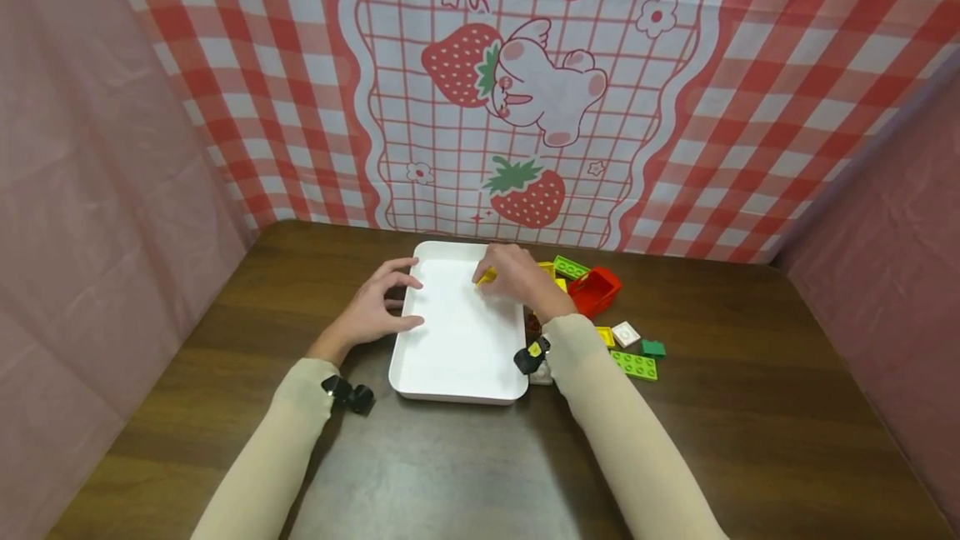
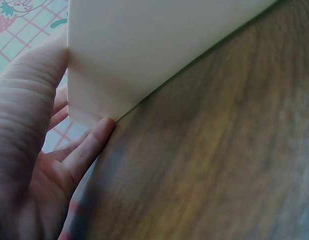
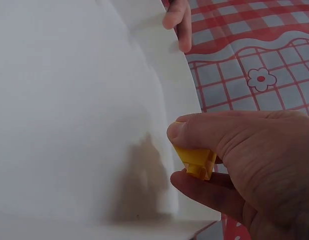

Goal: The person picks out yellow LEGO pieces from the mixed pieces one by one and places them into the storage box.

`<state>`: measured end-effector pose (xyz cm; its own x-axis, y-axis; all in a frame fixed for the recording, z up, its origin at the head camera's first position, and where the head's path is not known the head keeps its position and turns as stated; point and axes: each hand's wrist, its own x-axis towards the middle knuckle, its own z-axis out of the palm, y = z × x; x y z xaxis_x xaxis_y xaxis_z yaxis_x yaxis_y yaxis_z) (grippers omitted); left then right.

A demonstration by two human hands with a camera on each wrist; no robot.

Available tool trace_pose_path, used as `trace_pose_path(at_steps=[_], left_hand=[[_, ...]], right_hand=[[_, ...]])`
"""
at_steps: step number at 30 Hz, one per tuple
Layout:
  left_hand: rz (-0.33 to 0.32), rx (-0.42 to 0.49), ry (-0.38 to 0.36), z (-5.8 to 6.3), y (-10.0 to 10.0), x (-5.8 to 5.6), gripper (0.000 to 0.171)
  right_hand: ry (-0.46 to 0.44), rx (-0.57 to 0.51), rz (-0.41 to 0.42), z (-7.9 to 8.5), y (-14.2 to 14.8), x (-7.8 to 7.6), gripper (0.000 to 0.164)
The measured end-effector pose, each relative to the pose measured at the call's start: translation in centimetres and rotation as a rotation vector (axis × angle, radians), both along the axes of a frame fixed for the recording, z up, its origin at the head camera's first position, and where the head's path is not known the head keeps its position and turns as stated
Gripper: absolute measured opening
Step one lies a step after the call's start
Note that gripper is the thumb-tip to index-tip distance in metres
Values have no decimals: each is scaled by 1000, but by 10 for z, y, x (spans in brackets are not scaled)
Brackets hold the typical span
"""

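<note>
Centre frame: your right hand [image 1: 513,277] pinches a yellow block [image 3: 197,159] over the tray [image 1: 457,348]; left hand [image 1: 371,305] loosely touches its rim — likely placing; next calls for lowering, letting go.

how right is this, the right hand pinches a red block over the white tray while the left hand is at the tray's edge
Not quite: the block is yellow, not red, as the right wrist view shows. The right hand does pinch it over the white tray, with the left hand at the tray's edge.
</note>
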<state>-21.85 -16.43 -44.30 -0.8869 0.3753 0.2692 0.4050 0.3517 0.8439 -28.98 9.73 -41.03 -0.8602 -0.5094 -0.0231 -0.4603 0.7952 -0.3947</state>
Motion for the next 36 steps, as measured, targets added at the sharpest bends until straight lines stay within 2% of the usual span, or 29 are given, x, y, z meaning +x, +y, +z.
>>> trace_pose_path(at_steps=[27,36], left_hand=[[6,-15,-1,3,2,0,47],[6,-12,-9,3,0,1,47]], right_hand=[[27,45,-2,-10,-5,2,11],[-1,39,-31,-15,-8,0,10]])
